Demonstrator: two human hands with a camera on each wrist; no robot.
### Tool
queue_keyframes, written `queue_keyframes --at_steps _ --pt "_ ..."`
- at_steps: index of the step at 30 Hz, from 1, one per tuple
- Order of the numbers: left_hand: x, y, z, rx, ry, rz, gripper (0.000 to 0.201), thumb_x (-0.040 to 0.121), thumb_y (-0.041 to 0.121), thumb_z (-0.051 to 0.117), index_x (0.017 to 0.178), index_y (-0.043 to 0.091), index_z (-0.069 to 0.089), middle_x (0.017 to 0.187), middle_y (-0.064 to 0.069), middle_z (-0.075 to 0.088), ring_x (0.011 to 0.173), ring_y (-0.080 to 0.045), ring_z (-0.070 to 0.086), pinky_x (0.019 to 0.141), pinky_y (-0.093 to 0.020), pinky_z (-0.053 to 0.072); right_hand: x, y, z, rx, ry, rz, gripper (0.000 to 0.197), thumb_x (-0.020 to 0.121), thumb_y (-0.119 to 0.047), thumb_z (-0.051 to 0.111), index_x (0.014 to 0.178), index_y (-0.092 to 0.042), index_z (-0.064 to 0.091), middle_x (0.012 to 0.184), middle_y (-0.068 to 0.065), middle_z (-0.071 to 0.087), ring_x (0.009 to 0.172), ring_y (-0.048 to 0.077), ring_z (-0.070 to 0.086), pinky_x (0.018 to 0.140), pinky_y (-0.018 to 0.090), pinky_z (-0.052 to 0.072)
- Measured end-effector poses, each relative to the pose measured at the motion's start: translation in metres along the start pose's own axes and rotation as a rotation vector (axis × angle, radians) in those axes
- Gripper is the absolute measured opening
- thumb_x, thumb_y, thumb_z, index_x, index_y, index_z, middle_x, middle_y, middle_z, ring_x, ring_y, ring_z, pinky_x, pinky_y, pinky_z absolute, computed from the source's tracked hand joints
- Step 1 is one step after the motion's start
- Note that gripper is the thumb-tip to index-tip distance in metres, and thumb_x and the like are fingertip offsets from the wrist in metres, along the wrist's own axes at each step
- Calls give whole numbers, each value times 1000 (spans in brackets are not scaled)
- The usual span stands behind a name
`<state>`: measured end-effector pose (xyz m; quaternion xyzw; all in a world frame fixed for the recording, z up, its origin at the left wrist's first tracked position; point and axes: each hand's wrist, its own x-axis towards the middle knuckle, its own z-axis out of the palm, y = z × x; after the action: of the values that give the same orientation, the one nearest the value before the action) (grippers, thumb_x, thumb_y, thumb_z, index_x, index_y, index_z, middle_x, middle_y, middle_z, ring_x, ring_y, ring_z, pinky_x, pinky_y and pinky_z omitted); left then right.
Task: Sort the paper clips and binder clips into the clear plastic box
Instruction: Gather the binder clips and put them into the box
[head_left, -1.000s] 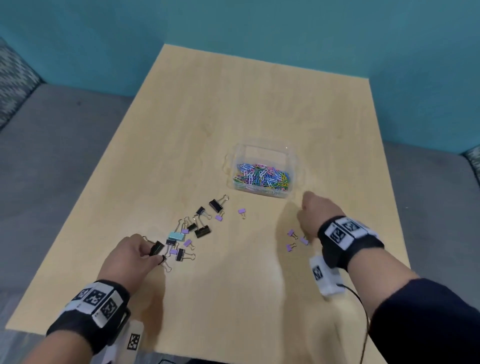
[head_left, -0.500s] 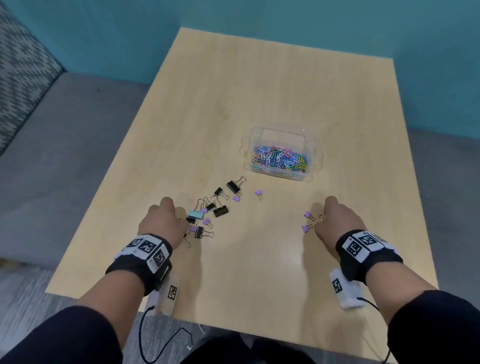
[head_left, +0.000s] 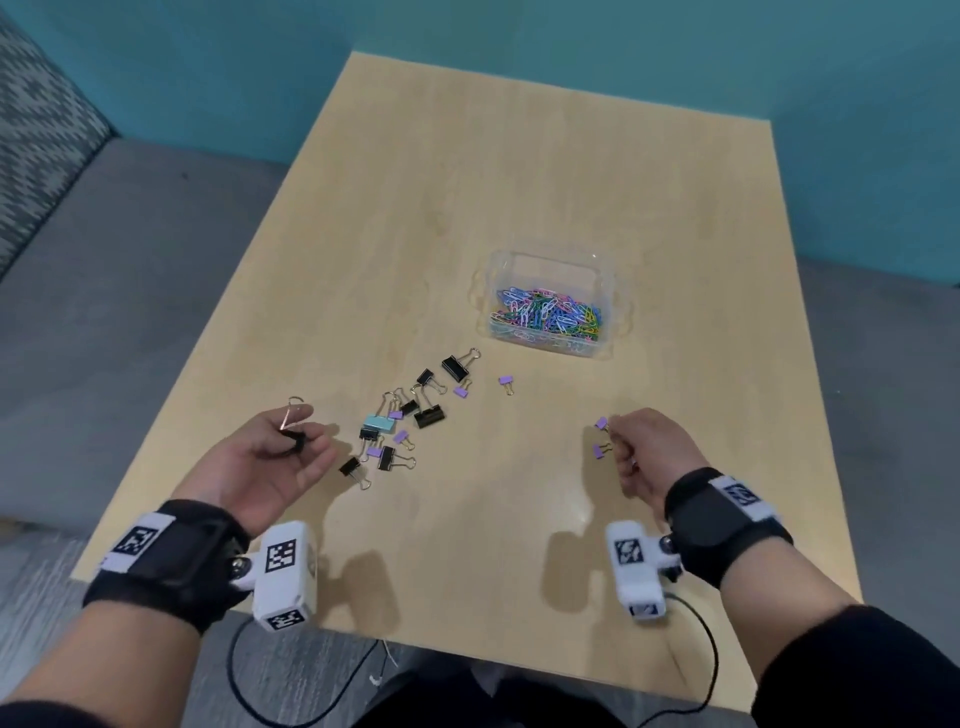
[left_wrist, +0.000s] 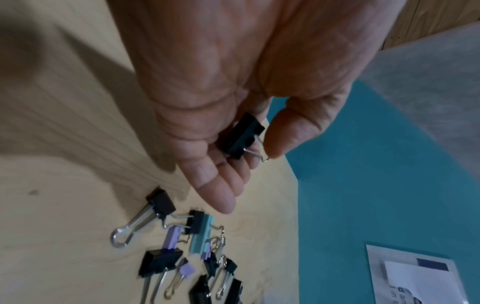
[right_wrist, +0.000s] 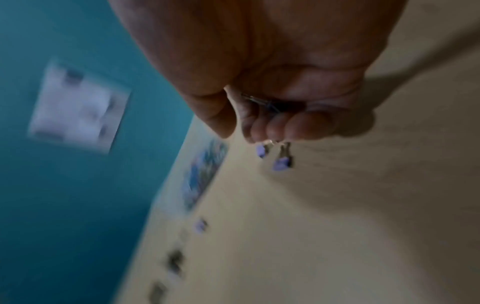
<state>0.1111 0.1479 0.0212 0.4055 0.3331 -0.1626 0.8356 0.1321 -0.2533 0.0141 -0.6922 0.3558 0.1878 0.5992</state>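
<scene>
The clear plastic box (head_left: 551, 255) stands right of the table's middle and holds several coloured paper clips (head_left: 550, 312). My left hand (head_left: 298, 441) is turned palm up, raised off the table's left side. It pinches a black binder clip (left_wrist: 242, 136) between thumb and fingers. Just right of it lies a scatter of black, purple and teal binder clips (head_left: 402, 423) (left_wrist: 182, 246). My right hand (head_left: 639, 447) hovers with its fingers curled round a small wire-handled clip (right_wrist: 272, 103) in the palm. Two purple clips (head_left: 600, 437) (right_wrist: 281, 162) sit at its fingertips.
One more purple clip (head_left: 506, 383) lies alone below the box. The wooden table (head_left: 467, 208) ends at a teal wall behind and on the right. Grey upholstery runs along the left. Cables (head_left: 711, 649) hang at the near edge.
My left hand has lifted off the clip pile and turned palm up with a black binder clip. My right hand has stayed by the purple clips, and one fewer lies beside it.
</scene>
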Motion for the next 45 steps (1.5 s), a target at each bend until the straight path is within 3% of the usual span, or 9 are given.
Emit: queue_keyframes --at_steps 4,10,19,24,32,36,39,42,45 --pt "-4 -9 14 325 184 78 8 85 4 63 93 4 61 72 -10 62 58 -16 57 56 -27 56 -5 5 26 -872 96 -226 34 90 -46 53 100 -16 39 97 -1 54 87 28 58 69 34 40" --pt "-6 -31 26 1582 343 242 41 69 45 78 90 20 55 86 3 58 71 -15 55 55 -28 37 -10 -1 37 -1052 103 -240 10 89 -14 38 97 -13 34 75 8 55 61 25 52 53 33 40" --pt "7 -47 46 1810 312 334 17 87 27 57 77 19 45 79 0 47 63 -18 49 51 -28 30 -18 8 26 -1290 -58 -393 23 97 -28 36 113 -13 31 83 5 55 71 26 53 62 36 43" --pt "6 -47 55 1822 326 295 9 78 17 53 74 17 45 74 -2 50 59 -16 45 49 -28 27 -18 13 29 -1358 -77 -408 19 85 -4 32 99 -17 33 81 4 50 70 25 51 57 36 39" --pt "3 -51 41 1589 402 226 12 79 11 52 72 15 61 82 -2 59 73 -22 58 60 -30 42 -17 17 25 -1461 -116 -469 41 79 4 37 111 -19 29 87 2 40 74 24 45 58 33 35" --pt "2 -50 31 829 382 156 14 79 -2 58 67 5 61 78 -20 69 60 -28 62 65 -40 55 -12 20 21 -1409 -114 -476 33 86 -2 39 111 -20 26 85 0 41 71 23 48 60 35 40" --pt "-5 -42 29 244 207 43 19 84 -13 43 76 1 53 85 -26 65 59 -23 55 49 -25 52 -10 18 24 -1378 -111 -474 12 94 -13 32 99 -21 25 85 2 44 70 24 49 58 36 37" --pt "-12 -32 25 -13 87 -26 20 84 -10 38 81 3 52 79 -16 66 62 -19 64 53 -24 56 -11 16 26 -1374 -126 -489 12 100 -29 30 94 -20 25 88 4 48 72 27 52 62 38 43" --pt "-13 -31 23 -117 44 -33 10 78 -4 50 82 4 54 73 -11 65 68 -20 68 66 -30 60 -12 13 30 -1386 -80 -456 9 99 -23 30 102 -15 29 84 6 52 68 25 53 61 36 45"
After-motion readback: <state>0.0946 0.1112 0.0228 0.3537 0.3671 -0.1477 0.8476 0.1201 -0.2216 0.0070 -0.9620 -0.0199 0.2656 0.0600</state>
